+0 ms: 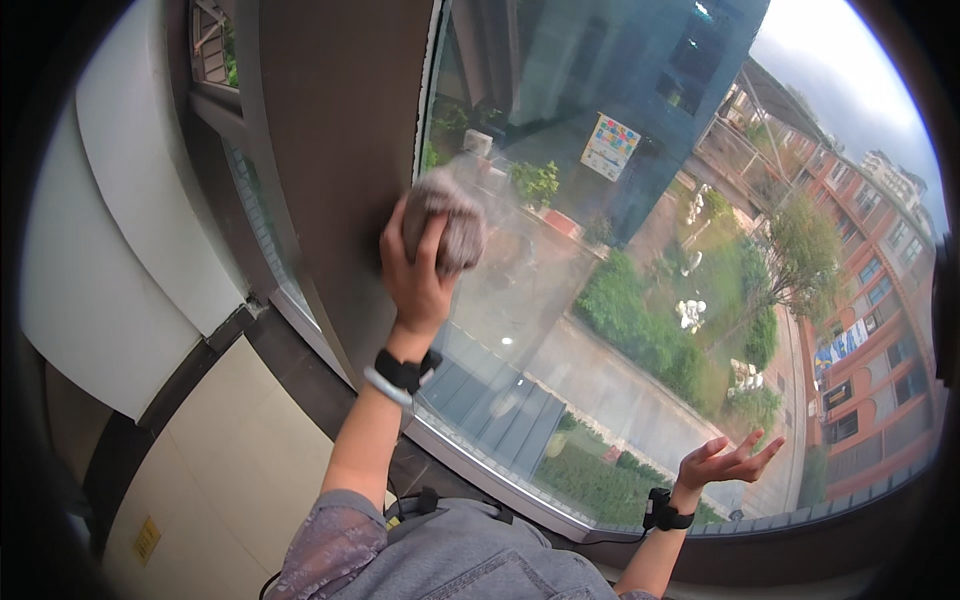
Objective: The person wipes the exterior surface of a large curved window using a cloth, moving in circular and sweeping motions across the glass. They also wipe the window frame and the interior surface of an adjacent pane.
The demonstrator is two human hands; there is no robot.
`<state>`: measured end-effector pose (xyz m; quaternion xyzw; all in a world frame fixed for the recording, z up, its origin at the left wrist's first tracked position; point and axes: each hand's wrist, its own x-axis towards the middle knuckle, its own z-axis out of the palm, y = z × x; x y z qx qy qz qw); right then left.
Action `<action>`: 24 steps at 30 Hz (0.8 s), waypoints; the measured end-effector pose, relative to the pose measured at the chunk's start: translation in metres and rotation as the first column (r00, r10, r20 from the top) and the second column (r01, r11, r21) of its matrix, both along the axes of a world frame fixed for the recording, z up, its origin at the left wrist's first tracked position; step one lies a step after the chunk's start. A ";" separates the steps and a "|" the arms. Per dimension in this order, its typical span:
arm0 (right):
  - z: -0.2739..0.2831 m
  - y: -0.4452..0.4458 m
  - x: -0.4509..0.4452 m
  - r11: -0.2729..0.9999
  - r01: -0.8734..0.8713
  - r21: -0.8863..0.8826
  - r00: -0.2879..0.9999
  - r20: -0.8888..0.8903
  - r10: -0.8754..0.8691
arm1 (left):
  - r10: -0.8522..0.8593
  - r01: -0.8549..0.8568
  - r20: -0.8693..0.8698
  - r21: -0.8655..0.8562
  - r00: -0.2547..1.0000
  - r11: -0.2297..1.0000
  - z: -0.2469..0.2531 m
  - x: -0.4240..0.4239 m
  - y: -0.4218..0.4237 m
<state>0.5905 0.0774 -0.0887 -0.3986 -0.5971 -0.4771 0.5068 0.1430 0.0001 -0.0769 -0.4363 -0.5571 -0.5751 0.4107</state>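
Observation:
My left hand grips a bunched grey-brown cloth, blurred at its edges, against the left side of a large window pane, beside the brown window frame. Hazy smears show on the glass near the cloth. A black strap and a pale bangle circle my left wrist. My right hand is at the lower right, fingers spread and holding nothing, in front of the lower part of the glass. Whether it touches the pane I cannot tell. A black strap with a small device sits on my right wrist.
A white curved wall panel stands at the left above beige floor tiles with dark borders. The metal sill runs along the window's bottom, close to my body. A cable trails from the right wrist device. Beyond the glass are shrubs, a path and buildings.

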 end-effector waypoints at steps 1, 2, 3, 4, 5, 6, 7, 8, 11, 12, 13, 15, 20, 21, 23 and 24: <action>0.001 0.000 0.001 1.000 0.002 0.003 1.000 -0.001 -0.002 | -0.008 0.008 0.039 -0.016 0.999 1.000 -0.027 0.004 -0.003; 0.001 0.001 0.001 1.000 0.004 0.008 1.000 0.000 -0.004 | -0.016 0.017 0.084 -0.018 0.996 1.000 -0.059 0.009 -0.001; 0.001 0.000 0.000 1.000 0.006 0.009 1.000 0.000 -0.006 | -0.024 0.026 0.129 -0.020 0.991 0.999 -0.080 0.013 -0.001; 0.001 0.001 0.000 1.000 0.011 0.013 1.000 -0.001 -0.011 | -0.045 0.051 0.163 -0.031 0.986 0.998 -0.081 0.016 -0.003; 0.001 0.001 0.000 1.000 0.016 0.017 1.000 -0.002 -0.015 | -0.065 0.075 0.196 -0.042 0.978 0.996 -0.080 0.017 -0.004; 0.000 0.001 0.000 1.000 0.013 0.017 1.000 -0.012 -0.012 | -0.085 0.099 0.227 -0.051 0.970 0.994 -0.075 0.018 -0.005; 0.000 0.000 0.000 1.000 0.007 0.015 1.000 -0.015 -0.007 | -0.066 0.074 0.244 -0.022 0.967 0.997 -0.055 0.016 -0.003; -0.001 0.000 0.001 1.000 0.003 0.012 1.000 -0.018 -0.003 | -0.054 0.058 0.238 -0.008 0.970 0.998 -0.032 0.017 0.000; -0.002 0.000 0.003 1.000 0.005 0.015 1.000 -0.020 -0.004 | -0.063 0.045 0.190 0.094 0.980 0.994 0.049 0.021 0.005; -0.002 -0.001 0.001 1.000 0.000 0.013 1.000 -0.020 0.000 | -0.033 0.008 0.173 0.143 0.984 0.990 0.064 0.019 0.009; 0.000 -0.001 0.001 1.000 0.005 0.015 1.000 -0.020 -0.004 | -0.029 0.011 0.124 0.150 0.992 0.989 0.072 0.024 0.011; 0.001 -0.002 0.001 1.000 0.006 0.020 1.000 -0.017 -0.006 | -0.018 0.014 0.022 0.164 1.000 0.986 0.084 0.034 0.016; 0.002 -0.002 0.001 0.999 0.006 0.031 1.000 -0.001 -0.006 | -0.064 0.017 -0.548 -0.090 0.834 0.996 0.014 0.075 0.007; 0.001 -0.002 0.000 1.000 -0.002 0.020 1.000 -0.001 0.002 | -0.094 0.002 -0.636 -0.144 0.766 0.990 0.000 0.072 0.000; 0.001 -0.001 0.002 1.000 0.010 0.020 1.000 -0.011 -0.010 | -0.141 0.070 -0.558 -0.147 0.818 0.987 -0.017 0.054 0.003; 0.002 -0.003 0.002 1.000 0.016 0.022 1.000 -0.016 -0.016 | -0.147 0.087 -0.498 -0.143 0.854 0.986 -0.012 0.039 0.003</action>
